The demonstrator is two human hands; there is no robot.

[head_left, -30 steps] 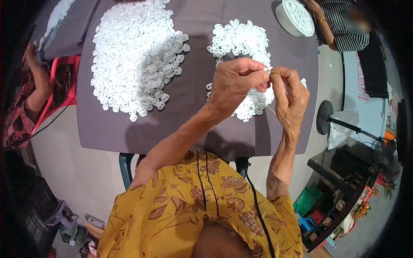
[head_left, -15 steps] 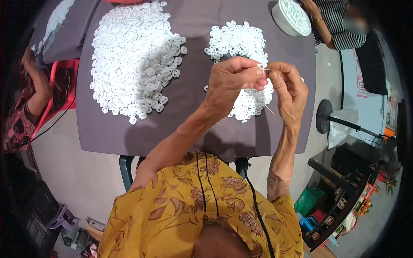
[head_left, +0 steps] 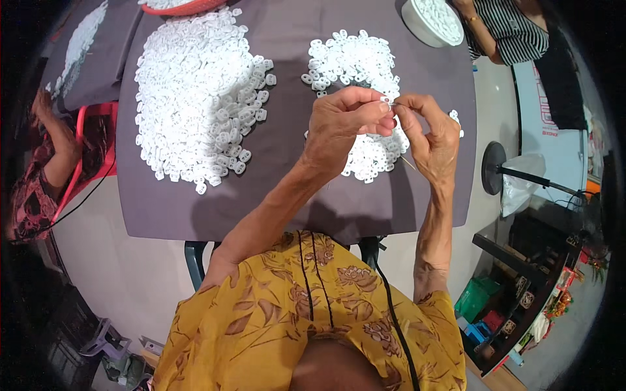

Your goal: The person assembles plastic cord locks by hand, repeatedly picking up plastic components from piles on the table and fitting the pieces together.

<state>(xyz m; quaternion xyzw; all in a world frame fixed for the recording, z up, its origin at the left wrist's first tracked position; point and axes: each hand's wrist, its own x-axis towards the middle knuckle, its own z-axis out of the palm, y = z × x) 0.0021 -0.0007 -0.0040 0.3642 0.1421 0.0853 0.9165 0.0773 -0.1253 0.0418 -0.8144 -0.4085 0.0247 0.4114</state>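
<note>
"What are you holding?"

"My left hand (head_left: 336, 127) is pinching one small white piece (head_left: 385, 100) between thumb and forefinger, above the right half of the desk (head_left: 156, 212). My right hand (head_left: 433, 140) is hovering just beside it, the tips of its thumb and forefinger lying close together. I'm not managing to tell whether those fingers are gripping something thin."

"How is the piece feeling?"

"I'm judging it light and stiff, probably smooth plastic, so a loose pinch is risking a slip. It isn't looking fragile. I'm favouring its outer rim, keeping the openings uncovered."

"And the room around you?"

"The near edge is running just in front of my body, with bare cloth lying before the heaps. Under my right hand a thin tan stick (head_left: 408, 162) is poking out by the smaller heap (head_left: 366, 164); I can't tell what's holding it. A bare strip is separating that heap from the larger heap (head_left: 189, 98), which is spreading near the left edge. Loose pieces (head_left: 455, 120) are lying near the right edge, so I'm minding that side. Farther off, a white tub (head_left: 417, 29) is standing near the far right corner, a co-worker's arm (head_left: 480, 34) is resting beside it, and a red basket (head_left: 186, 8) is sitting by the far edge."
</note>
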